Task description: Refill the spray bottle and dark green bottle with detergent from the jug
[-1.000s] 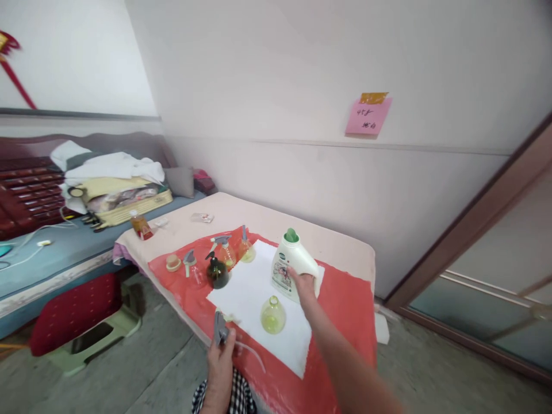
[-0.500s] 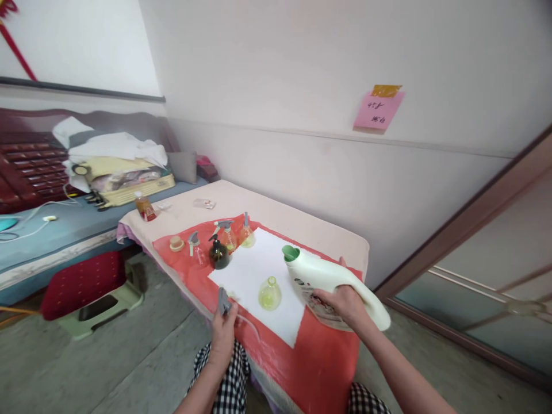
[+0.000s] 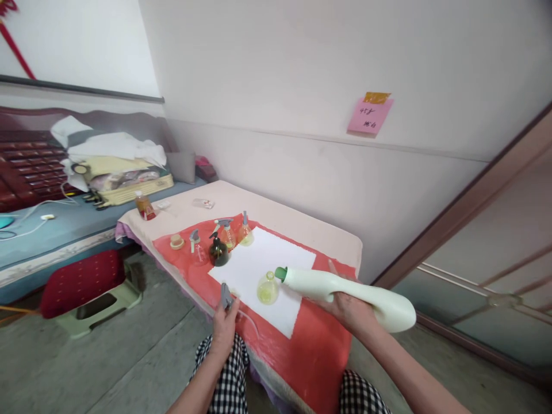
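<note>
My right hand [image 3: 349, 307] is closed on a big pale-green detergent jug [image 3: 328, 284], tipped so its dark green spout points left. That spout is right beside the mouth of a small round clear bottle [image 3: 268, 290], which holds some yellow-green liquid; I cannot tell if they touch. The bottle stands upright with its top off, on a white sheet [image 3: 284, 253]. At the near edge of the red cloth, my left hand [image 3: 225, 325] grips a grey spray trigger head [image 3: 226, 296], its thin tube trailing to the right.
Beyond the left hand stand a dark pump bottle [image 3: 218, 251] and several spray bottles [image 3: 199, 252] with grey heads. A round tan-topped object [image 3: 176, 241] sits left of them. A red-topped stool [image 3: 81, 282] is on the floor at left. The wall borders the table's far side.
The jug has tilted from spout-up to nearly level, and its spout has come down and left to the bottle's mouth. My left hand keeps the trigger head, almost still.
</note>
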`<state>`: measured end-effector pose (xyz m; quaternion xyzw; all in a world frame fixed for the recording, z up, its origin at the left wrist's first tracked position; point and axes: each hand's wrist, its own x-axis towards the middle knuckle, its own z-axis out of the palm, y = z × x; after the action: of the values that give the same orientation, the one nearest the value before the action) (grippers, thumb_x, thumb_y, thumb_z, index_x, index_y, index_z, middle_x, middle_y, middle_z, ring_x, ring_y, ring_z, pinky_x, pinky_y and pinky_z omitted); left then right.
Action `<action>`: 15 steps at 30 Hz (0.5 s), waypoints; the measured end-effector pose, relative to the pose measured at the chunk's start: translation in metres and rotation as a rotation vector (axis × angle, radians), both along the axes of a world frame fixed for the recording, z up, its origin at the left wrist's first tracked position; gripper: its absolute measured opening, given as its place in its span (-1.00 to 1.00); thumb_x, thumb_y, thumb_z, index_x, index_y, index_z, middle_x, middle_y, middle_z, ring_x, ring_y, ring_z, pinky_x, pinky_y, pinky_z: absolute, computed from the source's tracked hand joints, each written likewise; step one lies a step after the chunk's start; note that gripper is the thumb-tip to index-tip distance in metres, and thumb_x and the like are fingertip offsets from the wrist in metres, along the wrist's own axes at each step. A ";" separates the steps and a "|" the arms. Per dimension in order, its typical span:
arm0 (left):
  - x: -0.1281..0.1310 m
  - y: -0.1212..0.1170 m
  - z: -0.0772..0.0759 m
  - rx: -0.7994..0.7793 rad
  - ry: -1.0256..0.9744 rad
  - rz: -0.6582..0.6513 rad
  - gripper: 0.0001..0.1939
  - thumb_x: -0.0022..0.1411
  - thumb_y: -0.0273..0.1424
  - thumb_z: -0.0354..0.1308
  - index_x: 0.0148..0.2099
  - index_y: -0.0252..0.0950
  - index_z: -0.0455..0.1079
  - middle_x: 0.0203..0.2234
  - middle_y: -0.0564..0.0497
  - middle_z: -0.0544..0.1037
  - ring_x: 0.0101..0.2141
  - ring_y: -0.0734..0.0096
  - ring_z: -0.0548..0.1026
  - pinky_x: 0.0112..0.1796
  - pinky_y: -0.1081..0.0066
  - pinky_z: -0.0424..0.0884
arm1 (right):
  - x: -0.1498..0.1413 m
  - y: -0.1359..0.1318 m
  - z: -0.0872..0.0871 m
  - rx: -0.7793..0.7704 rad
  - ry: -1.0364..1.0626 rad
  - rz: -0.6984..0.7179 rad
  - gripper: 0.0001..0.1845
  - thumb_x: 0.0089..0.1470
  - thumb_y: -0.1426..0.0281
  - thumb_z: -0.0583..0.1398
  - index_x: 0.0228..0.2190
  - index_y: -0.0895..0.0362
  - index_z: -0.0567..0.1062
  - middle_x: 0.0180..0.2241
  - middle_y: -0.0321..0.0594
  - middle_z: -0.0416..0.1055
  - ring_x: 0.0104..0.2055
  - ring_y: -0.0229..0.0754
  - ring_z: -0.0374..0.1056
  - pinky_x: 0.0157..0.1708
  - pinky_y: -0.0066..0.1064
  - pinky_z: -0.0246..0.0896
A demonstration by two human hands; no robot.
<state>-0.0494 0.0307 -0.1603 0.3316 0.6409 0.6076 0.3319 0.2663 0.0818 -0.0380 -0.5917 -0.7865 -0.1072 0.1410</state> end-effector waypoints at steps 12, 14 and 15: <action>-0.001 0.001 -0.001 -0.041 -0.044 -0.029 -0.36 -0.10 0.11 0.20 -0.22 -0.38 0.42 -0.61 0.05 0.47 -0.58 0.37 0.44 -0.51 0.41 0.36 | -0.011 -0.001 0.024 0.109 -0.071 0.114 -0.22 0.10 0.09 0.11 0.27 0.09 0.02 0.02 0.04 0.38 -0.01 0.22 0.31 -0.03 -0.05 0.17; 0.000 0.000 0.000 -0.042 -0.040 -0.027 -0.36 -0.09 0.10 0.20 -0.20 -0.39 0.42 -0.61 0.05 0.47 -0.58 0.37 0.44 -0.51 0.41 0.37 | -0.012 0.001 0.024 0.106 -0.091 0.115 -0.21 0.10 0.11 0.11 0.27 0.08 0.01 0.02 0.03 0.38 -0.02 0.21 0.31 -0.03 -0.06 0.17; 0.000 0.000 0.001 -0.042 -0.037 -0.024 -0.36 -0.09 0.10 0.20 -0.20 -0.39 0.43 -0.61 0.05 0.47 -0.58 0.37 0.43 -0.51 0.41 0.37 | -0.013 0.002 0.024 0.104 -0.098 0.118 -0.21 0.10 0.12 0.12 0.27 0.08 0.01 0.01 0.03 0.38 -0.02 0.20 0.31 -0.03 -0.06 0.17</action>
<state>-0.0496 0.0307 -0.1592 0.3210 0.6432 0.5958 0.3580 0.2537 0.0842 -0.0141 -0.5301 -0.8193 -0.1684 0.1390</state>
